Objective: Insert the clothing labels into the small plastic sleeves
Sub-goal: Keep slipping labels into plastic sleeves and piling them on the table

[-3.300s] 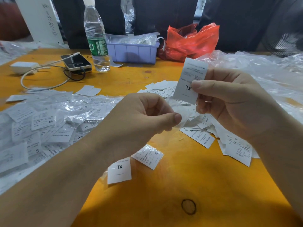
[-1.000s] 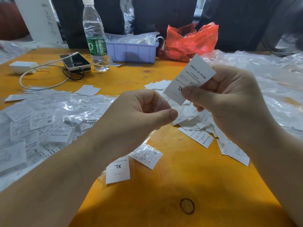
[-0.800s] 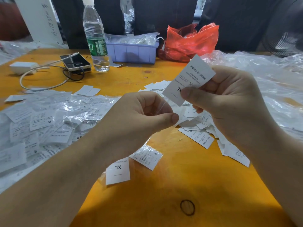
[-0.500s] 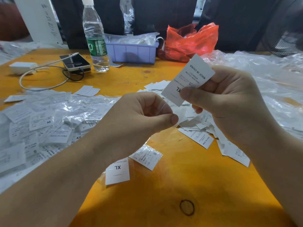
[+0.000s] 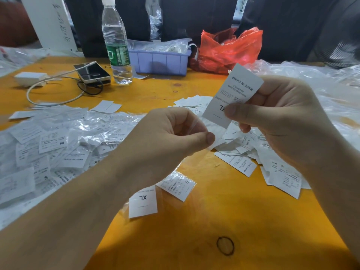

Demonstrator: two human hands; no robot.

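My right hand (image 5: 280,121) pinches a white XL clothing label (image 5: 233,92) between thumb and fingers, tilted, above the table. Just left of it, my left hand (image 5: 167,137) pinches a small clear plastic sleeve (image 5: 213,131) between thumb and forefinger; the sleeve is thin and hard to make out. The label's lower edge hangs close above the sleeve. A heap of loose white labels (image 5: 239,151) lies under my hands. Sleeved labels (image 5: 58,145) cover the table's left side.
An XL label (image 5: 143,201) and a sleeved S label (image 5: 176,185) lie near the front. At the back stand a water bottle (image 5: 116,43), a phone (image 5: 92,73) with a cable, a purple tray (image 5: 161,61) and a red bag (image 5: 228,49). Clear plastic (image 5: 321,82) is piled at right.
The label in my right hand has tilted from upright to slanted and come a little nearer the sleeve. Over the last second both hands stay almost still.
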